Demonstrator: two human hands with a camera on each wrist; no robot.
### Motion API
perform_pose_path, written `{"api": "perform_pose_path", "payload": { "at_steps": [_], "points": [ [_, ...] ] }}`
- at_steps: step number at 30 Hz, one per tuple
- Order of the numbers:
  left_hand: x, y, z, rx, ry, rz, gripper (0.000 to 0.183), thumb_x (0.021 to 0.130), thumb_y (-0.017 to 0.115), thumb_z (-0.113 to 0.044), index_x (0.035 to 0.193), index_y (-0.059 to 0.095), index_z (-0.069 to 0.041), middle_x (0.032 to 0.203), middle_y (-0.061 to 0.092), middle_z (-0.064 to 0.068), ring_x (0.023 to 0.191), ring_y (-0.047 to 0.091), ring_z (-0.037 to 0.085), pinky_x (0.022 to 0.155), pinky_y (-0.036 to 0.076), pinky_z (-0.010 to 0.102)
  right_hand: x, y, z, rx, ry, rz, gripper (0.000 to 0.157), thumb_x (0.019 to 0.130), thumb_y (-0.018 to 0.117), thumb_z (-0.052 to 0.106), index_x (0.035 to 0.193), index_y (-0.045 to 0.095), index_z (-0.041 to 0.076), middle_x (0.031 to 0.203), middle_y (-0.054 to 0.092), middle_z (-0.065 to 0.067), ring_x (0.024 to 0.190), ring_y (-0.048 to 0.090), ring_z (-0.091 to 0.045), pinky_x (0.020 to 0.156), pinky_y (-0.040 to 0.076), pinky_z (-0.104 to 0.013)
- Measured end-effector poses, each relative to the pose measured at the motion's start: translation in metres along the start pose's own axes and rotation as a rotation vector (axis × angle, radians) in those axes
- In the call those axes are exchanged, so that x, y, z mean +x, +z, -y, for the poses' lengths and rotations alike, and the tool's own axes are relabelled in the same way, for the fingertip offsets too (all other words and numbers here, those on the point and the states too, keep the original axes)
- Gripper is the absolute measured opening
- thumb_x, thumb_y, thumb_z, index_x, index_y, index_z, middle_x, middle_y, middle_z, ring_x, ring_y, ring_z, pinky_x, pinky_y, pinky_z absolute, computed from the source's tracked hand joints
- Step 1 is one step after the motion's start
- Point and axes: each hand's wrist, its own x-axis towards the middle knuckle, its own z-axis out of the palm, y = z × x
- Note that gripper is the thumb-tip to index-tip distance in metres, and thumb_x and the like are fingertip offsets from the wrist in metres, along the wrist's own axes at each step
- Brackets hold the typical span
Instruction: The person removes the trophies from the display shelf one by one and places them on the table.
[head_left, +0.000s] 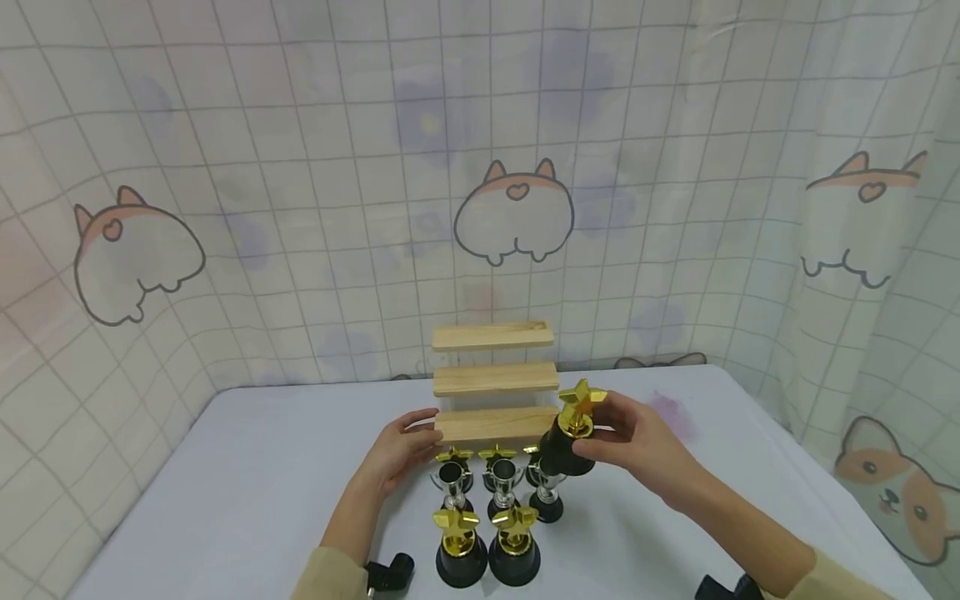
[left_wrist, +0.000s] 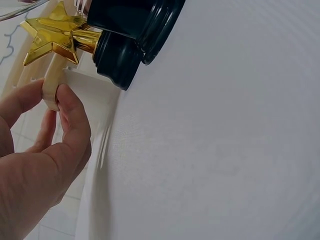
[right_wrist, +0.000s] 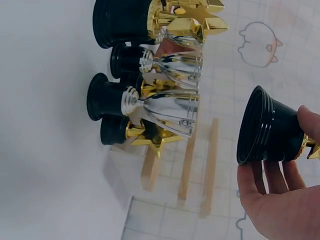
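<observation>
My right hand [head_left: 651, 443] holds a gold star trophy [head_left: 567, 447] by its black base, lifted above the table and right of the lowest shelf step. Its wide black base [right_wrist: 267, 127] shows in the right wrist view. At the left end of the three-step wooden shelf [head_left: 491, 425], my left hand [head_left: 401, 450] pinches the lowest board, whose end [left_wrist: 51, 92] appears between thumb and fingers in the left wrist view. Before the shelf stand silver cup trophies [head_left: 504, 479], with smaller gold star trophies [head_left: 454, 455] partly hidden behind them. Two larger star trophies [head_left: 514, 546] stand in front.
A white cloth covers the table [head_left: 285, 467]. Behind it hangs a checked curtain [head_left: 337, 208] with cartoon dog prints. A black wrist device [head_left: 392, 573] sits by my left forearm, and another [head_left: 727, 587] by my right.
</observation>
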Motion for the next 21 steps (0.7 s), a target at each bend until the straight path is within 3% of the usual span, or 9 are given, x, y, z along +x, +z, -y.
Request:
{"api": "perform_pose_path", "payload": {
  "at_steps": [13,21],
  "points": [
    [0.001,0.0,0.003,-0.01,-0.005,-0.013,0.052,0.092,0.07,0.002,0.141,0.054,0.004,0.13,0.057,0.026,0.101,0.067,0.026,0.092,0.06,0.042,-0.024,-0.003,-0.009,0.039,-0.011,0.013,0.059,0.09,0.08,0.011,0.138,0.051,-0.008,0.129,0.06,-0.022,0.117,0.063,-0.035,0.093,0.058,-0.029],
    [0.003,0.0,0.0,-0.006,-0.009,-0.004,0.053,0.092,0.071,0.001,0.142,0.054,0.003,0.132,0.056,0.026,0.103,0.066,0.027,0.093,0.059,0.041,-0.029,0.0,-0.015,0.026,0.018,0.09,0.051,0.088,0.082,0.011,0.129,0.056,-0.005,0.124,0.062,-0.019,0.116,0.062,-0.034,0.096,0.056,-0.029]
  ]
}}
